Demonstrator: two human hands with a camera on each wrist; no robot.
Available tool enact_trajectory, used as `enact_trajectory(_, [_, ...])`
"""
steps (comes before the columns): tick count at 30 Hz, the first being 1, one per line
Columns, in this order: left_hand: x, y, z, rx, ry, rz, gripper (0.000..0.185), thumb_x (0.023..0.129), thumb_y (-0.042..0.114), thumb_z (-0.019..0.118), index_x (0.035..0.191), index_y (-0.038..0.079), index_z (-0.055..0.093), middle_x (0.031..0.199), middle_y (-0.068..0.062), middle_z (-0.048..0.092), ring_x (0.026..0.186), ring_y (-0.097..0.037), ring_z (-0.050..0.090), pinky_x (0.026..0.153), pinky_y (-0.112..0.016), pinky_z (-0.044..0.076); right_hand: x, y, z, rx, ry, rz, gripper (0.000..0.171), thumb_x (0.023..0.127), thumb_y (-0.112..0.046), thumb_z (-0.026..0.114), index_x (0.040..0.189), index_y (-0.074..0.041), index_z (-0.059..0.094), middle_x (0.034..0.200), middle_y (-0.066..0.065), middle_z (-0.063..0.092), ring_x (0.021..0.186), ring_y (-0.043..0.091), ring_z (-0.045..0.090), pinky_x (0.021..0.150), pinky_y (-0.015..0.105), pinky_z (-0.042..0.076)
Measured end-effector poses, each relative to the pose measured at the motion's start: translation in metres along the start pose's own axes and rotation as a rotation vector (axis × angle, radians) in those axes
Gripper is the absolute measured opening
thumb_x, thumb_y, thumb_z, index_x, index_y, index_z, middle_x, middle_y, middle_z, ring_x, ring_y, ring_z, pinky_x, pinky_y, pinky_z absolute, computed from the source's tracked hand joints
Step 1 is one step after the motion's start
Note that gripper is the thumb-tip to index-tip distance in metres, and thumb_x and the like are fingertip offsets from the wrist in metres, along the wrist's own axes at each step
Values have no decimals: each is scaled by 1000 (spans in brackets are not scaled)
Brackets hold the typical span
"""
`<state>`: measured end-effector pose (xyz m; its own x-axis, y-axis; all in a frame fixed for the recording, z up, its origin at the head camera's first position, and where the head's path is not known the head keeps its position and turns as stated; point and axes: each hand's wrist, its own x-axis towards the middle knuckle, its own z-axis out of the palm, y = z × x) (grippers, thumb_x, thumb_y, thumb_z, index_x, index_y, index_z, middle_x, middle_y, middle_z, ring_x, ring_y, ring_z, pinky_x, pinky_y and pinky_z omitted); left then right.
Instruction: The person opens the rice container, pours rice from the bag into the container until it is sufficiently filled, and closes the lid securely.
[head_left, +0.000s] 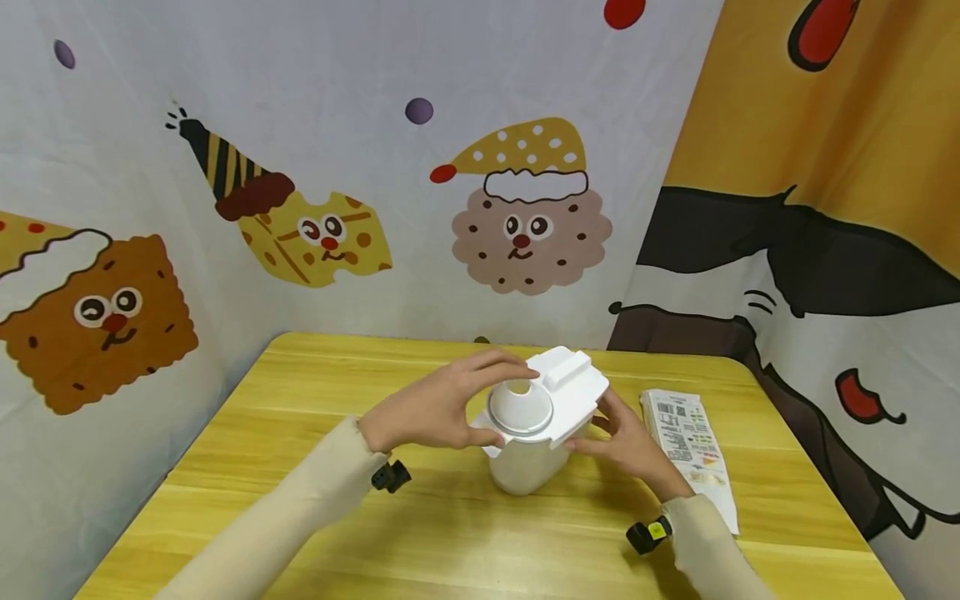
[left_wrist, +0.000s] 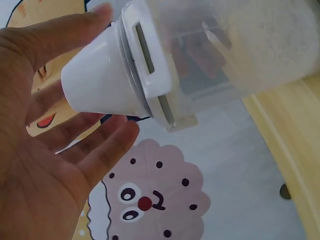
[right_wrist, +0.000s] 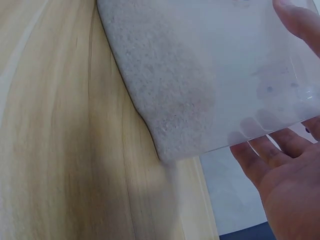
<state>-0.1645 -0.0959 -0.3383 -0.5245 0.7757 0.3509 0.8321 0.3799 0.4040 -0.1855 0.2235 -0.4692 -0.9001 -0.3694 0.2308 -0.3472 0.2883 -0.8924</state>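
A translucent plastic storage container (head_left: 521,475) with pale, rice-like grains (right_wrist: 160,75) in its lower part stands upright at the table. Its white lid (head_left: 577,392) carries a tapered, cup-shaped cap (left_wrist: 95,75) with a grey ring at the base. Around this cap my left hand (head_left: 450,400) is curved, thumb on the near side and fingers on the far side, fingertips right at the cap's base. My right hand (head_left: 626,437) grips the container's right side below the lid, thumb on one face and fingers on the other.
To the right of the right hand, a folded printed paper or packet (head_left: 693,450) lies on the yellow wood-grain table (head_left: 360,367). Behind the table hangs a curtain (head_left: 315,75) with cartoon biscuits. Small black cameras are strapped to both wrists over pale sleeves.
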Motion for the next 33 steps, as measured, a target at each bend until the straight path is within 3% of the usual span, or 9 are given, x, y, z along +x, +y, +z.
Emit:
enact_trajectory(5, [0,3,-5,43,-84,0,81,77,14,91,148,20,52,150,0,48,137,-15,50,113,-31,48,1,0,0,11,1,5,103,80,-14,88,161,-35,28,161,5,42,136,-1,45,111,57,42])
enact_trajectory(14, [1,8,-6,126,-138,-23,90,71,14,95,149,24,50,151,-1,46,137,-16,49,112,-31,48,0,0,1,20,6,17,102,81,-14,88,161,-35,28,162,5,40,137,0,45,112,56,43])
enact_trajectory(22, [0,4,-1,204,-85,29,86,71,16,95,145,23,51,147,0,48,136,-15,49,111,-30,49,2,1,2,24,13,29,102,81,-16,88,161,-37,28,163,4,39,145,23,41,114,62,40])
enact_trajectory(33, [-1,1,9,260,-27,52,81,73,20,94,142,24,52,144,0,50,133,-15,51,110,-30,49,-1,3,6,16,29,16,101,82,-13,87,162,-28,27,163,9,39,142,12,42,112,61,40])
